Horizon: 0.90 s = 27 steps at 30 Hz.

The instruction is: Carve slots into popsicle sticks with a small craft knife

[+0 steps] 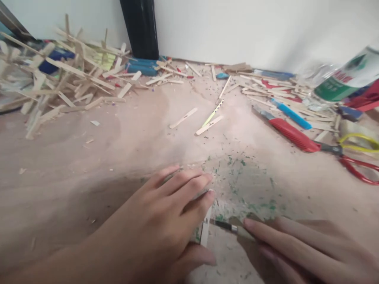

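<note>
At the lower middle, my left hand (174,209) presses a wooden popsicle stick (205,230) against the table, its fingers curled over the far part and the thumb by the near end. My right hand (299,244), at the lower right, is closed round a slim, pen-shaped craft knife (225,225) with a dark front part and a silver collar. The knife's tip meets or nearly meets the stick's right edge; blur hides the exact contact. Green shavings (260,206) lie scattered around both hands. Beyond them are two loose sticks (183,117) and a yellow-green strip (212,113).
A tangled stick pile (74,75) fills the back left, near a black upright post (142,29). Along the right lie a red-handled utility knife (294,135), a blue pen (291,113), red-handled scissors (359,169) and a tilted plastic bottle (340,85). A white wall (237,31) stands behind.
</note>
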Motion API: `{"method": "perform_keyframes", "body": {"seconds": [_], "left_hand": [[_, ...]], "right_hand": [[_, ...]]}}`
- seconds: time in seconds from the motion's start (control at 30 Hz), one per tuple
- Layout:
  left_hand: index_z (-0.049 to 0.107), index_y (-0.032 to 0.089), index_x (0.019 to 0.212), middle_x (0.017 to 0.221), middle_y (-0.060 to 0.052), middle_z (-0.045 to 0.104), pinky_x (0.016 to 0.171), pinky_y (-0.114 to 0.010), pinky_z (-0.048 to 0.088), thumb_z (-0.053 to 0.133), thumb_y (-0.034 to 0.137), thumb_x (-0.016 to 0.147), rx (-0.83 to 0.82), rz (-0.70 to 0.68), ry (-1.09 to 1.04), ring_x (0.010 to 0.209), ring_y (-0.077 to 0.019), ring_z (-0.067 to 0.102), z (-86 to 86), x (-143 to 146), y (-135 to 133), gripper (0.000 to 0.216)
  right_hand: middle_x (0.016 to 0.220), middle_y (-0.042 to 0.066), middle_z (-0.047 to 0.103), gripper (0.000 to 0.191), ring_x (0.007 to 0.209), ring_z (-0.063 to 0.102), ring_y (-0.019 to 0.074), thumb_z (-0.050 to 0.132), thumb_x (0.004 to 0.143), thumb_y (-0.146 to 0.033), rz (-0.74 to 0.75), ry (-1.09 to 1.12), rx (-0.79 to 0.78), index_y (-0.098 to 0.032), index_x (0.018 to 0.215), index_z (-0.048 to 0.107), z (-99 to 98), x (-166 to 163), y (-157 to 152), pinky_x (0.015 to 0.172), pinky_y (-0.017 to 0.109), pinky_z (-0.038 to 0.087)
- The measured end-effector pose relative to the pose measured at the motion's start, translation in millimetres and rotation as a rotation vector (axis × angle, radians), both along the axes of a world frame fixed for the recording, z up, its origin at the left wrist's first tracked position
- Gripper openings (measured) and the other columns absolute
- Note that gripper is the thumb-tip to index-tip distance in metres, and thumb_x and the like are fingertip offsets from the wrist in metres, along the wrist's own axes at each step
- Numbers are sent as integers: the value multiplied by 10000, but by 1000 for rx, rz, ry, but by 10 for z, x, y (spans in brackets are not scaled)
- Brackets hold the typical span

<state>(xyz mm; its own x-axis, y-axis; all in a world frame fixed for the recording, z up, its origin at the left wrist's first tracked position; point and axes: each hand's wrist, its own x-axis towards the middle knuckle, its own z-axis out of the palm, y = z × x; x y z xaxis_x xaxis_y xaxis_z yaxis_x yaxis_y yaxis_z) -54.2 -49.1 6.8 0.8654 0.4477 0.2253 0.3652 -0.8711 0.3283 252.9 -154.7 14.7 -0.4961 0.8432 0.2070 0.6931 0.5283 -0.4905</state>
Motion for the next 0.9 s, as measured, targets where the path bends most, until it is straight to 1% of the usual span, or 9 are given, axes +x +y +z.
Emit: {"method": "perform_keyframes", "body": {"seconds": [0.1, 0.23, 0.37, 0.43, 0.5, 0.6, 0.7, 0.8, 0.9], "left_hand": [[759, 117, 1438, 1570, -138, 778, 1329, -561, 497, 510, 556, 1268, 22, -3, -42, 1520, -347, 680, -22, 24, 14, 533], [767, 103, 1398, 1527, -142, 794, 1320, -541, 496, 550, 580, 1253, 48, -8, -59, 1491, -345, 693, -29, 52, 11, 543], [751, 102, 1422, 1552, -142, 775, 1350, -552, 476, 699, 594, 1190, 27, 18, -39, 1513, -360, 675, -14, 53, -12, 546], [763, 106, 1379, 1513, -149, 792, 1321, -562, 503, 766, 632, 1142, 40, 17, -75, 1473, -374, 702, -29, 54, -13, 576], [769, 115, 1350, 1476, -148, 808, 1303, -563, 514, 804, 664, 1108, 45, 19, -98, 1442, -380, 721, -60, 56, -9, 601], [759, 114, 1371, 1492, -140, 810, 1337, -541, 473, 804, 675, 1107, 63, 25, -127, 1460, -369, 711, -109, 60, -2, 622], [767, 102, 1367, 1503, -142, 814, 1328, -529, 479, 813, 684, 1099, 78, 18, -140, 1457, -366, 716, -116, 57, -1, 643], [783, 85, 1347, 1495, -158, 819, 1299, -545, 509, 838, 694, 1075, 76, 11, -126, 1454, -383, 724, -103, 47, -3, 670], [776, 76, 1362, 1518, -162, 807, 1322, -552, 485, 817, 675, 1097, 76, 16, -153, 1473, -385, 708, -121, 42, -11, 656]], "right_hand": [[847, 23, 821, 636, 561, 746, 228, 372, 1232, -176, 37, -7, -44, -276, 1854, 456, -50, 6, 18, 402, 383, 457], [879, 36, 804, 539, 588, 739, 204, 345, 1253, -189, 93, -17, -99, -229, 1733, 586, -14, 16, 24, 430, 371, 473], [923, 48, 816, 478, 617, 738, 184, 367, 1266, -200, 94, -23, -88, -219, 1659, 639, 33, 22, 15, 463, 338, 488], [932, 45, 820, 483, 618, 736, 174, 393, 1266, -211, 110, -16, -96, -222, 1693, 619, 42, 21, 17, 473, 319, 506], [974, 60, 838, 538, 654, 760, 182, 393, 1261, -199, 121, -31, -89, -219, 1777, 546, 47, 18, 22, 498, 311, 539], [974, 58, 848, 616, 661, 769, 192, 437, 1241, -179, 114, -44, -74, -228, 1854, 452, 56, 16, 33, 509, 308, 565], [947, 42, 838, 561, 631, 746, 173, 457, 1231, -167, 103, -56, -80, -236, 1780, 545, 70, 16, 43, 503, 297, 555], [958, 52, 816, 480, 661, 735, 159, 403, 1255, -177, 110, -75, -69, -200, 1698, 587, 80, 2, 53, 535, 279, 559], [858, 10, 734, 418, 588, 646, 132, 369, 1273, -190, 114, -63, -73, -173, 1611, 614, 80, -34, 60, 514, 259, 518]]}}
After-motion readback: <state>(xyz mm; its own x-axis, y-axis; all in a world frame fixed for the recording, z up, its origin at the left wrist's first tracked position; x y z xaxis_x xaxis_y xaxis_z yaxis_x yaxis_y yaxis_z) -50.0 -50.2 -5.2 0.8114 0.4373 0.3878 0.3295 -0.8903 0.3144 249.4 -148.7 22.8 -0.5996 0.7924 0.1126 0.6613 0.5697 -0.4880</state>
